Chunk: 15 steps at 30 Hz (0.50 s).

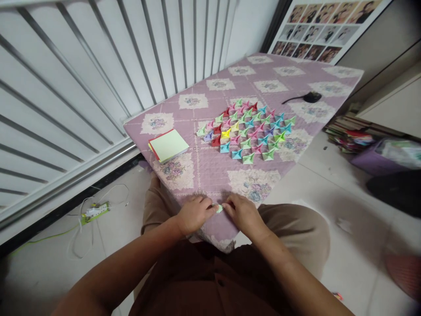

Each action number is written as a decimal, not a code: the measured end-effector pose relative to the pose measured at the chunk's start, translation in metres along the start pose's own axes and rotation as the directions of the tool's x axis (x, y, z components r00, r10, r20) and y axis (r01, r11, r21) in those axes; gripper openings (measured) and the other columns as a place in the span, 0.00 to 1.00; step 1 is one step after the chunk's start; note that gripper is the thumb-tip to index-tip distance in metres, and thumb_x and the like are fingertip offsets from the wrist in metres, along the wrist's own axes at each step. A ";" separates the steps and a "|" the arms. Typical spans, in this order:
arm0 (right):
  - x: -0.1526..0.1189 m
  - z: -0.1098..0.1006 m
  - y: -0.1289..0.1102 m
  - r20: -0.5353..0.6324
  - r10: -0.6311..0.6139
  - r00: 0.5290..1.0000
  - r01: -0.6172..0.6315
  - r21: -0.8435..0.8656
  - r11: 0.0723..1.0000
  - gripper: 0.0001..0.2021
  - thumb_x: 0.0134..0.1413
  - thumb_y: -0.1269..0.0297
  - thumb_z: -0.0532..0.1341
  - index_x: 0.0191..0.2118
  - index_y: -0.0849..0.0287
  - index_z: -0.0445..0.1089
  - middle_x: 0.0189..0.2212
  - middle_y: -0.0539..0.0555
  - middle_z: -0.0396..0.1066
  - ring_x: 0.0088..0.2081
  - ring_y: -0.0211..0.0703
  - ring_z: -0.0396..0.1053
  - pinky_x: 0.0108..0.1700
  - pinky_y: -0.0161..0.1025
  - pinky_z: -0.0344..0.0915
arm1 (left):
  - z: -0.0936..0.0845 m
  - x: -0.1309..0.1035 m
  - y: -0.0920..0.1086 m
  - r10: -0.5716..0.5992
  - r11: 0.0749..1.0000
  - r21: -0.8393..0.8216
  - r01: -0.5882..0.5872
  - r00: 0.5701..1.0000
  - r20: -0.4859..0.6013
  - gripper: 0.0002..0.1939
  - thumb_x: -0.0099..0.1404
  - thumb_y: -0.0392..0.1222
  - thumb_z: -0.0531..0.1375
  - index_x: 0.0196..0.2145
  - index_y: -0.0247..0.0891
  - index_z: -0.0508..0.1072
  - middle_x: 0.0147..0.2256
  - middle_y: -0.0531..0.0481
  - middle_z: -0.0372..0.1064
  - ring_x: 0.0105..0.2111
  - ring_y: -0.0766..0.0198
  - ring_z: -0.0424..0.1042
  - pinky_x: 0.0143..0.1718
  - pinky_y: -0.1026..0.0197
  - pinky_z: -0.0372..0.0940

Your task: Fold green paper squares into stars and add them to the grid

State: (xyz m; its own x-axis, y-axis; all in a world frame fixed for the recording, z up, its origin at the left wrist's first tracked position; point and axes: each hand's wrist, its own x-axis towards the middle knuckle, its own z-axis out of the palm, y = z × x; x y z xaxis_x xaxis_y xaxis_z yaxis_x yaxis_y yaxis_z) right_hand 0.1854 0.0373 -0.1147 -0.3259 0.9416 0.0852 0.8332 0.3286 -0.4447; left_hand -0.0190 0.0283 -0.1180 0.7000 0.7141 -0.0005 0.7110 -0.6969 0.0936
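Observation:
A small light green folded paper (217,208) lies between my two hands near the table's front corner. My left hand (196,213) has its fingers closed on the paper's left side. On the right side, the thumb and fingertips of my right hand (241,213) pinch its edge. Farther back, several folded paper pieces (245,131) in green, pink, blue, red and yellow stand close together in rows. A stack of square paper sheets (169,146), pale green on top with a red one beneath, rests at the table's left.
The table (210,169) has a purple flowered cloth. A black object with a thin tail (312,97) lies at its back right. White slatted railing (158,48) borders the left. A power strip (95,212) with cables is on the floor, and a purple bin (371,157) stands right.

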 end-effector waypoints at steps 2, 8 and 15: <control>0.004 -0.004 -0.005 0.053 0.049 0.997 -0.047 -0.037 0.998 0.06 0.54 0.62 0.59 0.29 0.58 0.65 0.28 0.52 0.69 0.32 0.43 0.65 0.36 0.39 0.59 | -0.001 0.000 0.001 -0.016 0.999 -0.031 0.016 1.000 0.007 0.16 0.72 0.43 0.44 0.52 0.48 0.65 0.40 0.49 0.66 0.39 0.60 0.64 0.38 0.59 0.57; 0.017 -0.013 -0.010 0.203 0.173 0.964 -0.160 -0.076 0.984 0.07 0.51 0.61 0.62 0.28 0.57 0.66 0.27 0.50 0.69 0.30 0.39 0.65 0.31 0.35 0.54 | -0.003 0.000 0.001 -0.034 0.991 -0.133 0.035 0.999 0.008 0.15 0.71 0.41 0.48 0.52 0.47 0.64 0.40 0.48 0.66 0.40 0.59 0.65 0.40 0.58 0.57; 0.027 -0.020 -0.014 0.291 0.216 0.932 -0.152 -0.225 0.962 0.09 0.51 0.57 0.62 0.28 0.56 0.67 0.26 0.50 0.69 0.30 0.41 0.65 0.29 0.36 0.49 | -0.002 -0.001 -0.001 -0.007 0.997 -0.076 0.010 0.999 0.033 0.16 0.70 0.41 0.48 0.54 0.45 0.62 0.41 0.46 0.67 0.39 0.58 0.64 0.38 0.57 0.57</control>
State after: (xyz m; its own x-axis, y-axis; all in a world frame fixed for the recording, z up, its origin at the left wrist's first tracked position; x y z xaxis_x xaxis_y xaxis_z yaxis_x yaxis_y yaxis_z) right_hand 0.1741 0.0598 -0.0881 -0.2539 0.9271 -0.2758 0.9521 0.1894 -0.2399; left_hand -0.0205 0.0282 -0.1156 0.6967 0.7166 -0.0338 0.7107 -0.6830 0.1685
